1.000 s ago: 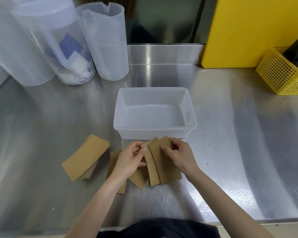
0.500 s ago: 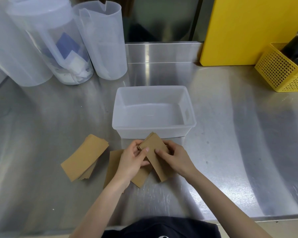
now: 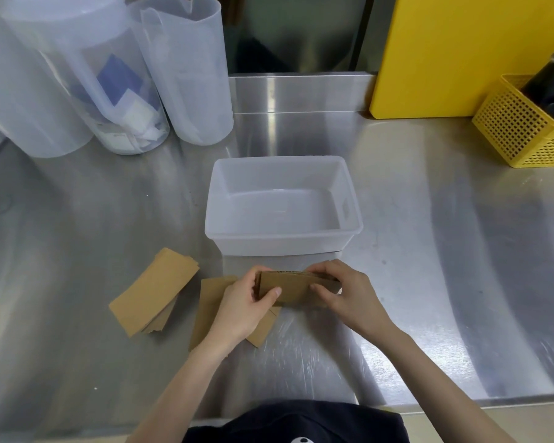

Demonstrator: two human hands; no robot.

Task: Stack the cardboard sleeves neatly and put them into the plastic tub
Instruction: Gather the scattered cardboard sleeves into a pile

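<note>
Before the plastic tub (image 3: pixel 283 233), both hands' fingers (image 3: pixel 271 294) pinch seemingly several cardboard sleeves (image 3: pixel 296 287).

The counter (image 3: pixel 429 282) at the frame's centre is brushed metal, shiny and streaked with glare. The tub (image 3: pixel 282 238) is smooth, milky, translucent plastic. The sleeves (image 3: pixel 293 289) are matt brown cardboard. Upper left, the jugs (image 3: pixel 186 75) are cloudy plastic; far right, the basket (image 3: pixel 512 129) is perforated yellow plastic.

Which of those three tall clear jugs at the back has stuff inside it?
The middle jug: blue and white pieces show through its wall. The left jug and right jug look empty.
</note>
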